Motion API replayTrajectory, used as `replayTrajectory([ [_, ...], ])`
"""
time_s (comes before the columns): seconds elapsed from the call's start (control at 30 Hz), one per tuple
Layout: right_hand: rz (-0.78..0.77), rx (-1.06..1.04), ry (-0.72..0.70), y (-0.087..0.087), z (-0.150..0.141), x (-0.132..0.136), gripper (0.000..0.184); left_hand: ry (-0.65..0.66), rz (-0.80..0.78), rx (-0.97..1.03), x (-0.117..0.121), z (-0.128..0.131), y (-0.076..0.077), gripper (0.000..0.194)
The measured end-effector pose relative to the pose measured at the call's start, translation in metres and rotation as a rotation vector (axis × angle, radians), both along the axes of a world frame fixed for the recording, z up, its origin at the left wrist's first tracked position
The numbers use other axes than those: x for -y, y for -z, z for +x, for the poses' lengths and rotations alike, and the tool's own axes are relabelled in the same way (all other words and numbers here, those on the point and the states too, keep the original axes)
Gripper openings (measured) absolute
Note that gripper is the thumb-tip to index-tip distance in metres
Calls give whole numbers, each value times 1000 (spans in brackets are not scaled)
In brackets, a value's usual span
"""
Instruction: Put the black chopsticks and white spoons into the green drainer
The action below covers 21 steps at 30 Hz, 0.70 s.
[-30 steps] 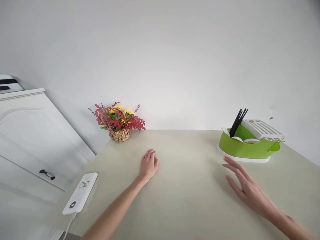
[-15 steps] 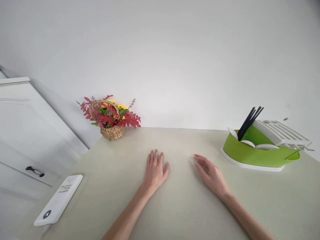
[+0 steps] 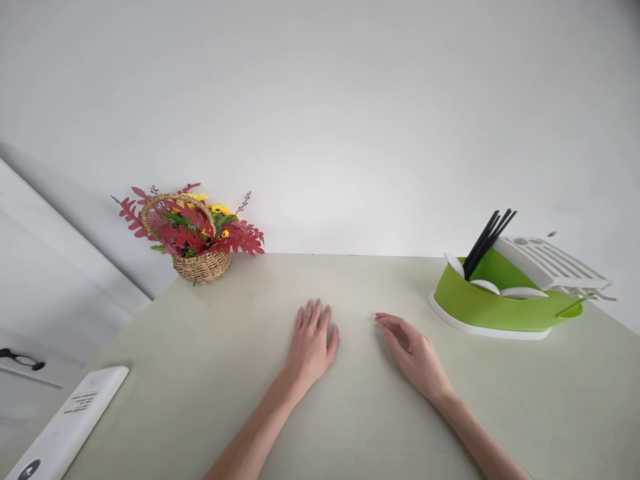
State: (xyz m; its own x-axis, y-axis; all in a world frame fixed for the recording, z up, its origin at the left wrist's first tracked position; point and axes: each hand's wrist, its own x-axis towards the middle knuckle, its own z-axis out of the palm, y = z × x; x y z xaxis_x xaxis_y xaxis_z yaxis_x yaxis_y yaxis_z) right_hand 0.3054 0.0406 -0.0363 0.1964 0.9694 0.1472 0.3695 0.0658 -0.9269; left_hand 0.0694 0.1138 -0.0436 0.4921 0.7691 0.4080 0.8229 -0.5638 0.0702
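My left hand (image 3: pixel 311 340) lies palm down on the pale greenish tabletop (image 3: pixel 350 427), its fingers stretched forward and the thumb out to the side. Nothing is in it. To its right, my right hand (image 3: pixel 413 353) rests on its edge, fingers loosely curved and the thumb a little apart from them. I see no object in that hand. Nearest to it is a green dish rack (image 3: pixel 493 310) with a white base, beyond it to the right. Black chopsticks (image 3: pixel 487 243) stand in the rack, and white spoons (image 3: pixel 523 293) show along its rim.
A wicker basket (image 3: pixel 203 268) of red leaves and yellow flowers stands at the back left. A long white device (image 3: pixel 75 420) lies at the left front edge. White cabinet doors (image 3: pixel 55 267) are on the left. A plain wall (image 3: pixel 325 133) rises behind the table.
My view has turned slightly right, so the basket, white device and rack sit further left in it. My right hand appears a little closer to my left hand, which stays flat.
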Motion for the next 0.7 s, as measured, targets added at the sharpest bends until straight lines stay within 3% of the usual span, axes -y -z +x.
replayTrajectory([
  [0.7,17,-60,-4,-1,2,-2,26,18,-40,11,-4,0,-8,46],
])
